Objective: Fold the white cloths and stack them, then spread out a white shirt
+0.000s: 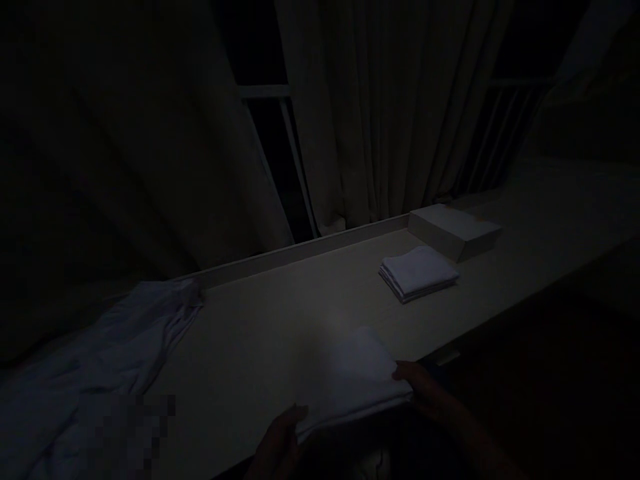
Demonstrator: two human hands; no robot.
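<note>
Left hand [280,440]: grips near-left edge of folded white cloth [357,380].
Right hand [423,390]: pinches the cloth's right corner.
Cloth position: front edge of counter [280,313].
Beyond: folded stack [417,272], flat box [454,230].
Left: loose white fabric [100,360].
Light: very dim.

Long pale counter [280,313]: folded cloth [360,383] at near edge, folded stack [417,272], flat box [454,230], loose garments [100,360].

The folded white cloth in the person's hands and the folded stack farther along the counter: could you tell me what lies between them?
Only bare counter shows between the held cloth and the folded stack in the dim head view.
</note>
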